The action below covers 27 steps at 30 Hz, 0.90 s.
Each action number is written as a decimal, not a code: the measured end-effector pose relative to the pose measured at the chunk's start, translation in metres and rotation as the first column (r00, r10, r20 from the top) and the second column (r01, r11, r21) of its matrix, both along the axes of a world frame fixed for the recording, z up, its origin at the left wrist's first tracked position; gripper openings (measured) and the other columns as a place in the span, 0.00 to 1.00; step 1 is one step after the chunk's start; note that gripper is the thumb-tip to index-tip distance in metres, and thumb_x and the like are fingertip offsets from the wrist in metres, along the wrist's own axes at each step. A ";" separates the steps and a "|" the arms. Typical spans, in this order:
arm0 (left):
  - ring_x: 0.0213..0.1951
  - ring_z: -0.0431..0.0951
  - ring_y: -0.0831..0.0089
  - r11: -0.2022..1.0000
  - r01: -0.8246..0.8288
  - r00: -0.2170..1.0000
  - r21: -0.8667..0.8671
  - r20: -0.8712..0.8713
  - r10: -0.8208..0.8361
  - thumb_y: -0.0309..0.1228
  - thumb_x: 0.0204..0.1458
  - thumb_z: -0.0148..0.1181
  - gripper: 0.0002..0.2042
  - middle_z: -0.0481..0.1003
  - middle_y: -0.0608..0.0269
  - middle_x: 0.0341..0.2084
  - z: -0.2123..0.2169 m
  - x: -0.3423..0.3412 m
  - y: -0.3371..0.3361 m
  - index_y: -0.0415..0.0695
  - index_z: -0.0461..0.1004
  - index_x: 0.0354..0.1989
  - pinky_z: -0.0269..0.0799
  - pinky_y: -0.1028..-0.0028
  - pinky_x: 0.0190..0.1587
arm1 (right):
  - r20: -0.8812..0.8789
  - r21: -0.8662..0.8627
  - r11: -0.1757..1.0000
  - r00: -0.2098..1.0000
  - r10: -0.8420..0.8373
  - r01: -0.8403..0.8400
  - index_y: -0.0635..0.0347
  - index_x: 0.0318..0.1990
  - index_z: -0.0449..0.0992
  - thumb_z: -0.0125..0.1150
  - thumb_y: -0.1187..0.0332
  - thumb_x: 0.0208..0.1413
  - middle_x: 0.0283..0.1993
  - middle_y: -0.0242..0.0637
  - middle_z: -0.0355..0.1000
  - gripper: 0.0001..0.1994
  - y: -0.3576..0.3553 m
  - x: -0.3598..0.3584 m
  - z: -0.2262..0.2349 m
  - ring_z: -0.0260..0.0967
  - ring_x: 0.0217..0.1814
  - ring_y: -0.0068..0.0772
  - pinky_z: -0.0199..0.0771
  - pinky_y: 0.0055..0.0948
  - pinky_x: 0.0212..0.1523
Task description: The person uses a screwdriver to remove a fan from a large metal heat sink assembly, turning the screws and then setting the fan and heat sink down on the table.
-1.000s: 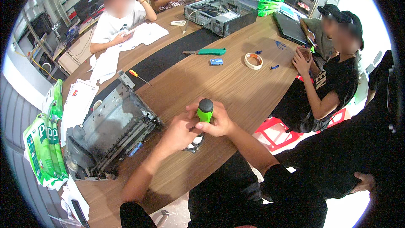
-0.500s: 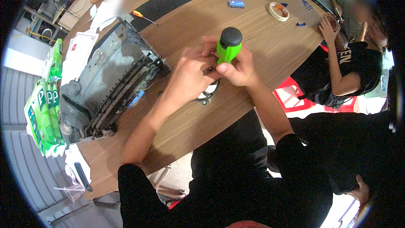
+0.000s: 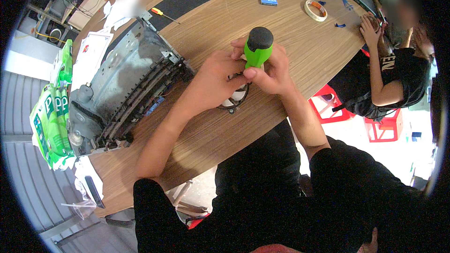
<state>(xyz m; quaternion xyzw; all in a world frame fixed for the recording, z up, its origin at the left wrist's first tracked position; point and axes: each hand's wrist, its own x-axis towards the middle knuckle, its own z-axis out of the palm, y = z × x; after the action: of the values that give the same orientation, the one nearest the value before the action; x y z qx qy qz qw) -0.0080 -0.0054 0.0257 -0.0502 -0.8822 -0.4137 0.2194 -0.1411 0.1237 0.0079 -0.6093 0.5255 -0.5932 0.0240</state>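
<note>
The right hand [image 3: 275, 70] has its fingers clamped around a green-and-black handle [image 3: 256, 57], thumb pressed low on its side. The left hand [image 3: 216, 78] is just beside it, fingers bent; their tips are partly hidden, so whether they pinch anything cannot be told. The handle stands nearly upright above the near edge of the wooden table [image 3: 211, 136]: bright green body, thick and rounded, with a broad matt black cap. Its lower end is hidden by the hands. Below the hands, on the table, a small black-and-white part [image 3: 238, 96] shows a curved black rim and a white inner area; the rest is covered.

To the left lies a grey metal chassis [image 3: 124, 61], scuffed, with a dark toothed strip along its near side. Beyond it, at the table's left end, green-and-white packs [image 3: 49, 126] bear large white lettering. A white sheet [image 3: 91, 63] carries a red mark and print too small to read. Farther off, a blue box [image 3: 269, 1] has pale printing, illegible here. A co-worker's black shirt [image 3: 408, 75] on the right shows pale block letters, partly cut off by folds.
</note>
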 end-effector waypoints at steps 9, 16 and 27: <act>0.35 0.77 0.51 0.996 -0.079 0.996 0.042 -0.038 0.080 0.25 0.43 0.69 0.08 0.77 0.52 0.28 0.009 -0.001 0.007 0.39 0.77 0.30 0.71 0.58 0.39 | -0.041 -0.148 0.989 0.999 -0.034 0.027 0.69 0.49 0.74 0.68 0.59 0.51 0.42 0.48 0.75 0.24 -0.003 0.000 0.006 0.74 0.43 0.44 0.74 0.35 0.46; 0.36 0.78 0.52 0.996 -0.083 0.987 0.039 -0.138 0.087 0.25 0.44 0.68 0.07 0.78 0.53 0.29 0.007 0.001 0.007 0.39 0.77 0.31 0.71 0.58 0.41 | -0.076 -0.214 0.976 0.995 -0.065 0.047 0.69 0.50 0.75 0.69 0.60 0.50 0.40 0.47 0.75 0.24 -0.006 0.000 0.005 0.74 0.40 0.40 0.74 0.33 0.43; 0.41 0.78 0.51 0.976 -0.021 0.999 -0.218 -0.036 0.013 0.29 0.51 0.64 0.09 0.79 0.51 0.34 0.007 -0.007 -0.001 0.38 0.79 0.37 0.71 0.59 0.47 | 0.284 -0.221 0.935 0.936 -0.210 0.277 0.62 0.51 0.68 0.68 0.78 0.46 0.42 0.33 0.70 0.23 0.009 0.007 0.003 0.72 0.40 0.27 0.74 0.29 0.42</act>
<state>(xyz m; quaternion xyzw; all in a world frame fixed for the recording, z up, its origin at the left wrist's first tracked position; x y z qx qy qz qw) -0.0148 -0.0065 0.0332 -0.0736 -0.9188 -0.3114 0.2313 -0.1340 0.1329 0.0108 -0.4552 0.5085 -0.7283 -0.0618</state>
